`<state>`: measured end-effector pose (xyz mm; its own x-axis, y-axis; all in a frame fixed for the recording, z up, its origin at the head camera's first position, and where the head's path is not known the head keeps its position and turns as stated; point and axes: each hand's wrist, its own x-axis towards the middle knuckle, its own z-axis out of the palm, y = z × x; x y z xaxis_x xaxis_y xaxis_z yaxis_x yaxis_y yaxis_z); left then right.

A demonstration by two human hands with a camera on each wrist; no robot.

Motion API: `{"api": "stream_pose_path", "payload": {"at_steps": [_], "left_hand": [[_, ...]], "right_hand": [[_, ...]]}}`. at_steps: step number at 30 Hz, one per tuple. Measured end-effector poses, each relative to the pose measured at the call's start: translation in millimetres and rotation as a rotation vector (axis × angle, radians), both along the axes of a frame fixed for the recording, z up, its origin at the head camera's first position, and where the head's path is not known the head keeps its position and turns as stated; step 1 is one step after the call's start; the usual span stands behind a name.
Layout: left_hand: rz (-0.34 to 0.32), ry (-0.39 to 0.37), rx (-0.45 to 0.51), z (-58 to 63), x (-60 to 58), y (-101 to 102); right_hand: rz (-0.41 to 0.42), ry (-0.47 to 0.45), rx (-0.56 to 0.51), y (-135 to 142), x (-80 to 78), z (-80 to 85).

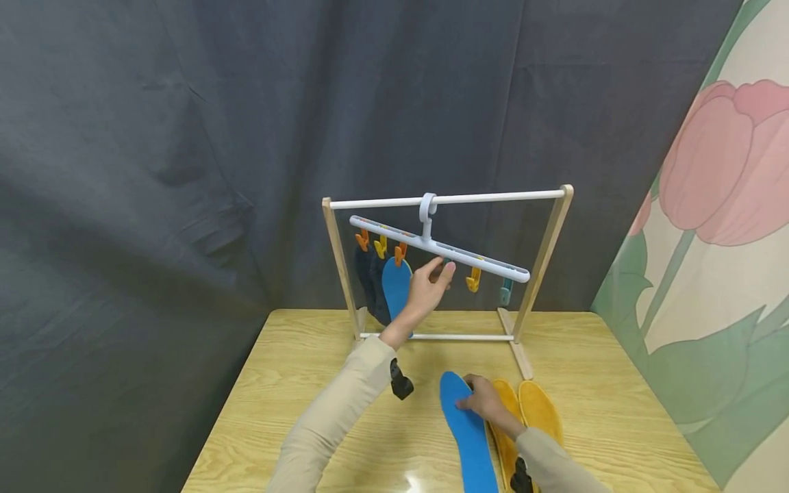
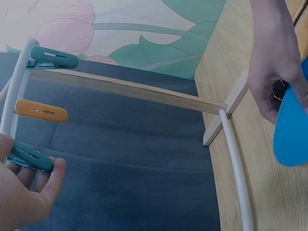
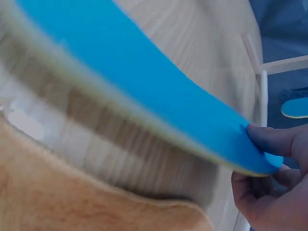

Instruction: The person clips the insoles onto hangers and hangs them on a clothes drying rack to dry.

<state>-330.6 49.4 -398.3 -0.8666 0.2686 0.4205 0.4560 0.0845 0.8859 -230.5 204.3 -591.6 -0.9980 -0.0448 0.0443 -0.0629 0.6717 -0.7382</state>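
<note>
My left hand (image 1: 427, 287) is raised to a pale hanger (image 1: 499, 266), its thumb and fingers around a teal clip (image 2: 30, 156) under the bar. Nothing shows in that clip's mouth. Lower down, my right hand (image 1: 487, 400) pinches a blue insole (image 1: 470, 441) near one end, thumb on the blue face and fingers beneath. In the right wrist view the insole slants above the wood, its pale edge showing. Another blue insole (image 1: 396, 282) hangs from an orange clip (image 1: 400, 253), beside dark pieces (image 1: 370, 281) under orange and yellow clips at the hanger's left.
The hanger hooks over the white top rail (image 1: 493, 197) of a wooden stand (image 1: 548, 253). An orange-yellow clip (image 1: 473, 279) and a teal clip (image 1: 506, 292) hang at its right. Two yellow insoles (image 1: 541, 411) lie on the table (image 1: 616, 397) near my right forearm.
</note>
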Motion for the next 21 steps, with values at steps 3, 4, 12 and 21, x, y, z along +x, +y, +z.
{"api": "stream_pose_path", "payload": {"at_steps": [3,4,12,21], "left_hand": [[-0.002,0.001,0.003,2.0,1.3,-1],[0.005,0.013,-0.005,2.0,1.0,-1],[0.001,0.170,-0.043,-88.5,-89.0,13],[0.066,0.241,-0.042,-256.1,-245.0,57]], "right_hand": [[0.004,-0.007,-0.045,1,-0.9,5.6],[0.009,-0.004,-0.057,1,-1.1,7.7],[0.007,0.056,-0.116,1,-5.4,31.9],[0.009,0.145,-0.128,-1,-16.7,59.5]]}}
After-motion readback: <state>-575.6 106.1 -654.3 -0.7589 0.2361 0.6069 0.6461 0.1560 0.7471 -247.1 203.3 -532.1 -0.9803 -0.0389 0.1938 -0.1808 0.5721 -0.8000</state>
